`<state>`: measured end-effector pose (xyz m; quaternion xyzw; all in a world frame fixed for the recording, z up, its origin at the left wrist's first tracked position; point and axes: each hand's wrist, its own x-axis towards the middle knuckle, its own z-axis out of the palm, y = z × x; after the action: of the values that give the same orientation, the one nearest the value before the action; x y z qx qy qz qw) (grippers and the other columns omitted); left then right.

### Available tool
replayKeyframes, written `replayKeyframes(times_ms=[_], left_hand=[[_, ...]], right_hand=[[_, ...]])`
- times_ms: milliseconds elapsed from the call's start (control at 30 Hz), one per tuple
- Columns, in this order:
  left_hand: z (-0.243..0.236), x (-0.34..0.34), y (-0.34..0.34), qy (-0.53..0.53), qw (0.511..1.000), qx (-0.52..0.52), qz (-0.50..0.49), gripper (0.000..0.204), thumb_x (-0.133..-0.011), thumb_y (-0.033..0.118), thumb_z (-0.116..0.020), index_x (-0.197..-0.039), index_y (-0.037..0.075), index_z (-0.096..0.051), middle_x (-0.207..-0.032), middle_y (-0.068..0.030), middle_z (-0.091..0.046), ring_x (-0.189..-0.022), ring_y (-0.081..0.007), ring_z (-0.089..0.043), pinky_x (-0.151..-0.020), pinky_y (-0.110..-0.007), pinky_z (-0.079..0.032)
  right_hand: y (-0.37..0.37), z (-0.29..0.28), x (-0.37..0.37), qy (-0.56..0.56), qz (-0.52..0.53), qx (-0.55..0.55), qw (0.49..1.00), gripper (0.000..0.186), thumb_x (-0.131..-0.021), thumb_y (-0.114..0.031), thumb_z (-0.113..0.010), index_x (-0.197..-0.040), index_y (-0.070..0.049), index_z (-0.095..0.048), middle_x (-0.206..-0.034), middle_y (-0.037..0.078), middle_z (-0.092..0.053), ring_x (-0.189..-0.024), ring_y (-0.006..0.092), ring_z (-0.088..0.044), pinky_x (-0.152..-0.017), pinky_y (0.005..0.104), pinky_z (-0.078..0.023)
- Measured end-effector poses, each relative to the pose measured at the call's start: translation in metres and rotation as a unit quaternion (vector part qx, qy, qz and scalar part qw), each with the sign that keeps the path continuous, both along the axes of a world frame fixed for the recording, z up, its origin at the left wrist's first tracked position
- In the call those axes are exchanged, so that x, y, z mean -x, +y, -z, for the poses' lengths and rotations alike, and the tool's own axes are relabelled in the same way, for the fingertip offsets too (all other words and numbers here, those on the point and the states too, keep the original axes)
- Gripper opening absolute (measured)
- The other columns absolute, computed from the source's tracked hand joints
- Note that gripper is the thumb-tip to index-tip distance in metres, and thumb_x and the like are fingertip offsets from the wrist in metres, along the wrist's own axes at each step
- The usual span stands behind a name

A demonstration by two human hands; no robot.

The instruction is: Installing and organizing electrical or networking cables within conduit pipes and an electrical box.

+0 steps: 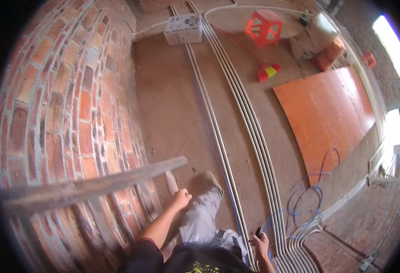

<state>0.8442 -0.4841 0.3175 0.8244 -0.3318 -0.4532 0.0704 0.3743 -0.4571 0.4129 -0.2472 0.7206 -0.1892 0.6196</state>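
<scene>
My left hand (181,199) is closed, its arm reaching forward beside the brick wall. It meets the lower end of a short pale wooden piece (171,183), which it appears to grip. Just beyond, a long weathered wooden beam (95,185) runs left from its rounded end, with crosspieces below it like a ladder's. Low on the right, my right hand (262,245) has its fingers closed on a small black object (258,231); its kind is too small to tell. Beneath that hand pass the grey conduit pipes (259,141) on the floor.
A brick wall (68,100) rises on the left. Ahead stand a white carton (183,29) on the pipes and a red plastic stool (265,28). A red broom (269,72), an orange board (325,113) and coiled blue cable (305,200) lie to the right.
</scene>
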Motion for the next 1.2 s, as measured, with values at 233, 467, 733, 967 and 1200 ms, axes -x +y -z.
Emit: replayKeyframes(times_ms=[233,467,733,967,1200], left_hand=[[-0.078,-0.109,-0.124,0.071,0.997,0.024,-0.038,0.035,-0.087,0.031,-0.073,-0.108,0.003,-0.073,-0.101,-0.0208,-0.074,-0.098,-0.0341,-0.072,-0.087,-0.043,-0.055],[-0.106,-0.263,-0.352,0.239,0.954,0.11,-0.145,0.019,-0.095,0.02,-0.069,-0.104,0.004,-0.07,-0.085,-0.0028,-0.07,-0.074,-0.0121,-0.065,-0.065,-0.028,-0.049],[-0.058,-0.491,-0.723,0.25,0.887,0.215,-0.323,0.037,-0.096,0.046,-0.07,-0.105,0.01,-0.068,-0.099,-0.002,-0.072,-0.088,-0.0121,-0.067,-0.075,-0.028,-0.051],[0.015,-0.742,-0.92,0.146,0.907,0.185,-0.348,0.048,-0.09,0.055,-0.072,-0.103,0.009,-0.07,-0.1,-0.004,-0.072,-0.097,-0.0143,-0.064,-0.083,-0.032,-0.047],[0.217,-1.018,-1.142,0.138,0.945,0.12,-0.271,0.069,-0.09,0.047,-0.074,-0.136,-0.001,-0.057,-0.139,-0.0208,-0.06,-0.132,-0.0289,-0.054,-0.112,-0.04,-0.039]], right_hand=[[-0.236,-0.01,-0.095,0.044,-0.021,0.102,0.994,0.008,-0.088,-0.002,-0.062,-0.093,-0.005,-0.057,-0.078,0.004,-0.06,-0.062,0.0125,-0.061,-0.053,0.0278,-0.048],[-0.433,0.0,-0.168,0.129,0.027,0.069,0.989,0.01,-0.085,0.0,-0.059,-0.089,-0.008,-0.053,-0.073,0.001,-0.052,-0.054,0.0128,-0.056,-0.047,0.0258,-0.042],[-0.814,0.078,-0.301,0.169,-0.01,0.044,0.985,0.021,-0.085,-0.003,-0.062,-0.106,-0.005,-0.059,-0.083,0.0,-0.055,-0.062,0.0135,-0.054,-0.05,0.0284,-0.047],[-1.051,0.041,-0.51,0.097,-0.197,0.12,0.968,0.017,-0.09,-0.007,-0.063,-0.107,-0.004,-0.06,-0.082,-0.001,-0.054,-0.065,0.0104,-0.054,-0.055,0.0254,-0.045],[-0.977,0.038,-0.624,0.381,-0.308,0.128,0.862,0.003,-0.093,-0.009,-0.064,-0.095,-0.008,-0.062,-0.071,0.002,-0.058,-0.056,0.0131,-0.055,-0.049,0.0308,-0.046]])
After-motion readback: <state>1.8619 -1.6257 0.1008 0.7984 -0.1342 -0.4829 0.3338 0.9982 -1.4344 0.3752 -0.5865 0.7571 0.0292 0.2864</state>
